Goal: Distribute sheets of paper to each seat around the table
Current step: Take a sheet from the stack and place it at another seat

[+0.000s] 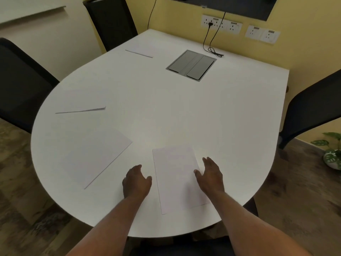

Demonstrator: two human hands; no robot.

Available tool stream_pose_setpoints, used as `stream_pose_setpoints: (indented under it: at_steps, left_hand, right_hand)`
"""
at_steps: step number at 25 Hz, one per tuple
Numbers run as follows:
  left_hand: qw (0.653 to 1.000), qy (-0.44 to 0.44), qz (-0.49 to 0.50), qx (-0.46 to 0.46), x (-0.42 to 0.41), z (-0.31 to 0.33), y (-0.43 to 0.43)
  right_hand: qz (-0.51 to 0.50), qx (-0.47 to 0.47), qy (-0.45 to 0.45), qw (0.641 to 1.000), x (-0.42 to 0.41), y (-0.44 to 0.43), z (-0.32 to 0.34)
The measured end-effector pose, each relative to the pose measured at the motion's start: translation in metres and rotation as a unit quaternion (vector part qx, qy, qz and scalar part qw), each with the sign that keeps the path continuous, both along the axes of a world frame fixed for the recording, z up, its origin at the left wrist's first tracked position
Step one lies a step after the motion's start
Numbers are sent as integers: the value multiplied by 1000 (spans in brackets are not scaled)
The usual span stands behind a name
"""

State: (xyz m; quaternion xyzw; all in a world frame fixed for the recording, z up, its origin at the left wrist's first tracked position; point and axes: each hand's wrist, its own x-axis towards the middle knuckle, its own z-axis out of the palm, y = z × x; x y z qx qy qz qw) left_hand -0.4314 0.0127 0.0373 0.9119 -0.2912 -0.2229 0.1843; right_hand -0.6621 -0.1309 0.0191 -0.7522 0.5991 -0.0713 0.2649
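Observation:
Several white paper sheets lie on the white table [212, 111]. The nearest sheet [176, 179] lies flat at the front edge, between my hands. My left hand [136, 182] hovers just left of it, fingers apart, holding nothing. My right hand [211, 175] rests at the sheet's right edge, fingers spread, thumb touching the paper. Another sheet [97, 156] lies at the front left, a third sheet [81, 103] at the left side, and a far sheet [141, 50] sits near the back left edge.
Black chairs stand at the left [20, 84], the back left [110, 21] and the right [313, 106]. A grey cable hatch [191, 65] is set in the table, with a black cable [212, 45] running to wall sockets. A potted plant [332, 156] sits on the floor at right.

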Motion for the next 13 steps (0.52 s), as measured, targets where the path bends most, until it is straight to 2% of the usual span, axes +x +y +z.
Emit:
stream_pose_setpoints:
  at_steps: [3, 7, 13]
  left_hand:
    - [998, -28, -52, 11, 2, 19, 25]
    - [997, -32, -71, 17, 16, 45, 64]
    - [991, -64, -117, 14, 66, 84, 116]
  right_hand:
    - [49, -25, 28, 998, 5, 23, 21]
    - [85, -46, 55, 994, 24, 62, 48]
    - [104, -69, 72, 990, 72, 112, 83]
